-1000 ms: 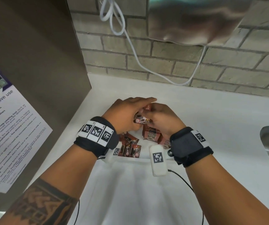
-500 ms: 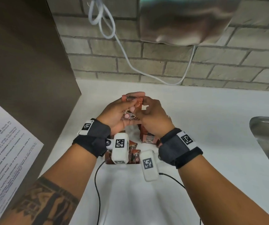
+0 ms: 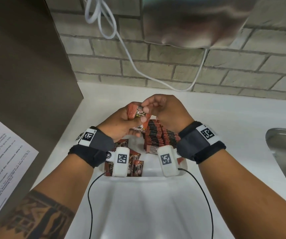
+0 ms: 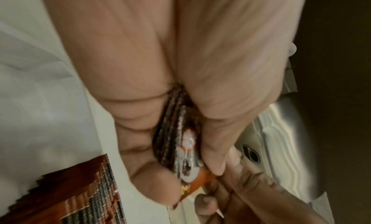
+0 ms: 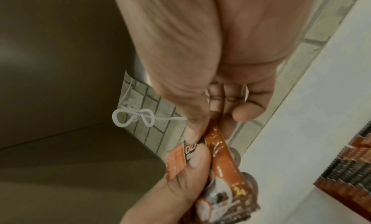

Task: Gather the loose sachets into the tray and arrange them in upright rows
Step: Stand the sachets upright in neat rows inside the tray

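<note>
left hand (image 3: 119, 123) grips a sachet bundle (image 3: 138, 113) above the tray (image 3: 147, 171) (palm up); right hand (image 3: 166, 109) fingers pinch its top.

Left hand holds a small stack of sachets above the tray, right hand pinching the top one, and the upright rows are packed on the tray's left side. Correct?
Not quite: the upright rows stand on the tray's right side, under the right hand; the left side holds loose sachets lying flat. The head view shows it. The rest holds: the left hand grips the small stack, and the right pinches the top one.
</note>
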`<control>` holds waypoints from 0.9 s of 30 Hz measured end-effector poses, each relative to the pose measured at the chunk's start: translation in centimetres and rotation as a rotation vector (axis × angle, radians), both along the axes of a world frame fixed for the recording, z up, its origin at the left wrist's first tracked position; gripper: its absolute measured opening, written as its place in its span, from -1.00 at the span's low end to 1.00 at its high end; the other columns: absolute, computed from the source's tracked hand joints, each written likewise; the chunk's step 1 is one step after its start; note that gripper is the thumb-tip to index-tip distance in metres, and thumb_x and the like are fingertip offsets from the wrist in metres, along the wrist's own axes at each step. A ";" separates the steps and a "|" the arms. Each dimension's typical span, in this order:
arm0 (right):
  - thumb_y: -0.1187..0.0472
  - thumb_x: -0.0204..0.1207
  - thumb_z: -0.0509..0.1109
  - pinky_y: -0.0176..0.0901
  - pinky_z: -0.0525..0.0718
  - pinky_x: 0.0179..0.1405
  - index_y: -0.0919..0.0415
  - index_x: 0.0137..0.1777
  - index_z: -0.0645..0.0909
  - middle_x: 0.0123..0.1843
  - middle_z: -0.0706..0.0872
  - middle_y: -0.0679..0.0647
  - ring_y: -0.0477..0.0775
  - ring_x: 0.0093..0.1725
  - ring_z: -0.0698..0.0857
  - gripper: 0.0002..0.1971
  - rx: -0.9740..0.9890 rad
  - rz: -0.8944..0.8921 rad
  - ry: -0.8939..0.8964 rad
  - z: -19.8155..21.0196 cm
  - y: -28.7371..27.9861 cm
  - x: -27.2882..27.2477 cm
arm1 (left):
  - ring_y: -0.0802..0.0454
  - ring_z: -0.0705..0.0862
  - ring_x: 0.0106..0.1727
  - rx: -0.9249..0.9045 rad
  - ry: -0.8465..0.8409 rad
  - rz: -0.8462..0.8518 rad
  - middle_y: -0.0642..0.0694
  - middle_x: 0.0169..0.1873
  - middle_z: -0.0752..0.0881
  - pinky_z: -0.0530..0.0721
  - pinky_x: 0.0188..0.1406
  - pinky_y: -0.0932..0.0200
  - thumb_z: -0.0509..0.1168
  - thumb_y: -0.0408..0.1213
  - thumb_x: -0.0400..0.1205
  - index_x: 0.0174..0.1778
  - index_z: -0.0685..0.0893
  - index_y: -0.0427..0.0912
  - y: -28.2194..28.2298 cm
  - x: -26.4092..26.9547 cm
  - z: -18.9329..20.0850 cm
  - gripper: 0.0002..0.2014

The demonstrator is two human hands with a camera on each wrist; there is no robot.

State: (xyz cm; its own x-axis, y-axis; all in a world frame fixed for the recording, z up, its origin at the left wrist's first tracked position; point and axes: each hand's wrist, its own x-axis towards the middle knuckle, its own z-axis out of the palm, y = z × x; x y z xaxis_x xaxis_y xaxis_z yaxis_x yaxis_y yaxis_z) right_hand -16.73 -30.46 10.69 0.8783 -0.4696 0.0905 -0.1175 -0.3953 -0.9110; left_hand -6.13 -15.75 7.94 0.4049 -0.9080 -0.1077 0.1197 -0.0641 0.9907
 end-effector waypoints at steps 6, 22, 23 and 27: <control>0.35 0.45 0.61 -0.44 0.63 -0.24 0.21 -0.02 0.78 -0.17 0.82 0.03 -0.21 -0.26 0.72 -0.86 0.016 0.053 0.042 0.4 -0.4 1.0 | 0.08 0.70 -0.07 -0.028 0.010 0.029 -0.02 -0.06 0.73 0.74 -0.34 0.16 0.44 -0.23 0.53 0.27 0.61 -0.14 0.3 0.6 -0.4 -0.62; 0.26 0.44 0.62 -0.36 0.64 -0.24 0.09 -0.17 0.79 -0.25 0.83 0.01 -0.12 -0.28 0.73 -0.93 -0.153 0.015 0.078 1.9 -1.1 4.9 | -0.07 0.73 -0.12 0.079 -0.290 0.172 -0.12 -0.06 0.76 0.75 -0.24 0.05 0.52 -0.40 0.57 0.33 0.58 -0.11 0.8 4.3 -0.7 -0.56; 0.27 0.44 0.61 -0.40 0.64 -0.23 0.12 -0.16 0.80 -0.26 0.82 -0.01 -0.13 -0.28 0.72 -0.94 -0.174 0.003 0.081 1.7 -1.1 5.1 | -0.05 0.70 -0.18 0.144 -0.332 0.201 -0.10 -0.12 0.75 0.75 -0.23 0.03 0.51 -0.35 0.59 0.29 0.59 -0.09 1.1 4.8 -1.0 -0.62; 0.32 0.49 0.49 -0.62 0.46 -0.39 0.11 -0.16 0.82 -0.29 0.75 -0.17 -0.24 -0.28 0.65 -0.88 -0.303 -0.004 0.264 0.5 -0.8 6.1 | -0.07 0.64 -0.30 0.513 -0.251 0.260 -0.16 -0.21 0.68 0.67 -0.31 0.06 0.42 -0.30 0.63 0.06 0.66 -0.12 3.1 6.4 -2.3 -0.87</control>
